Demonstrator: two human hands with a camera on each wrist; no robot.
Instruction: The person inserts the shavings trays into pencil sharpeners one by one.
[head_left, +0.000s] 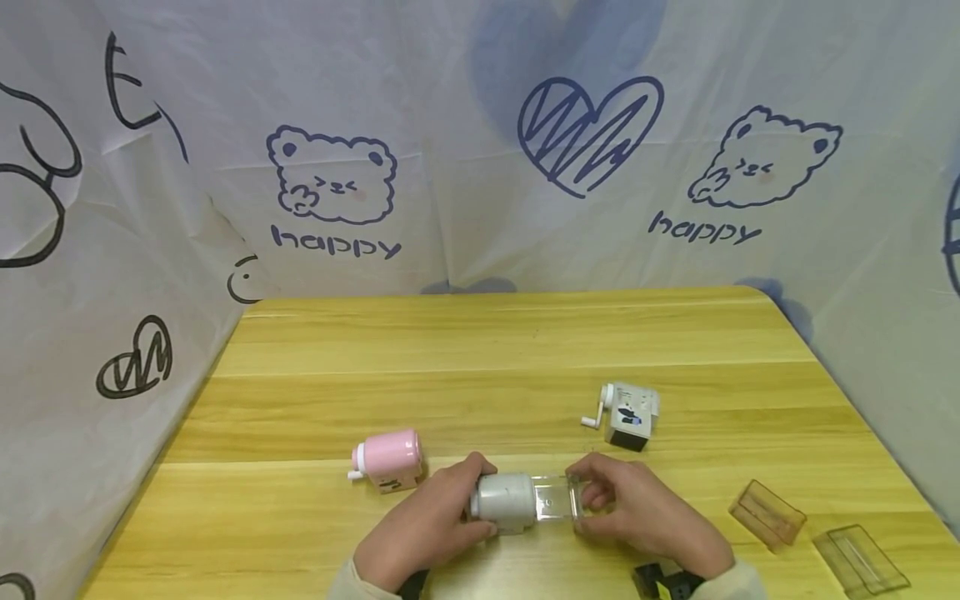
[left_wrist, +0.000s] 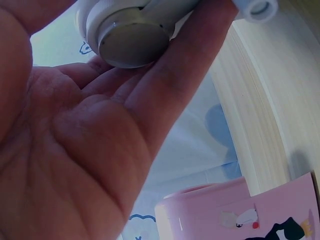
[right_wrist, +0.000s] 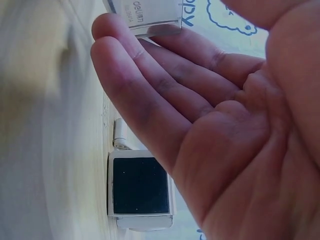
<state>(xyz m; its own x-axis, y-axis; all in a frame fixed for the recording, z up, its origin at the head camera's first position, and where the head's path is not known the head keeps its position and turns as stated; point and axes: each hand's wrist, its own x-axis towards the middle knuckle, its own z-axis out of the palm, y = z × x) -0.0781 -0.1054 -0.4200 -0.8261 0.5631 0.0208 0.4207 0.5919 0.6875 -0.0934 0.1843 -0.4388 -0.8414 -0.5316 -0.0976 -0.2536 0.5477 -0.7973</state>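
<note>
A white crank pencil sharpener [head_left: 504, 500] lies sideways near the table's front, held between the thumb and fingers of my left hand [head_left: 431, 521]. Its round end and part of the white crank [left_wrist: 257, 9] show in the left wrist view. At the sharpener's right side sticks out a clear plastic shavings drawer [head_left: 553, 498]; how far it sits inside cannot be told. My right hand [head_left: 637, 507] pinches the drawer's outer end between thumb and fingers. Small printed lettering shows on the clear drawer [right_wrist: 152, 12] in the right wrist view.
A pink crank sharpener [head_left: 393, 458] stands left of my left hand. Beyond my right hand is a white sharpener with a black base [head_left: 632, 415]. Two loose see-through drawers, one brownish [head_left: 768, 512] and one smoky [head_left: 861, 560], lie at the right. Printed cloth [head_left: 450, 150] surrounds the wooden table [head_left: 510, 333].
</note>
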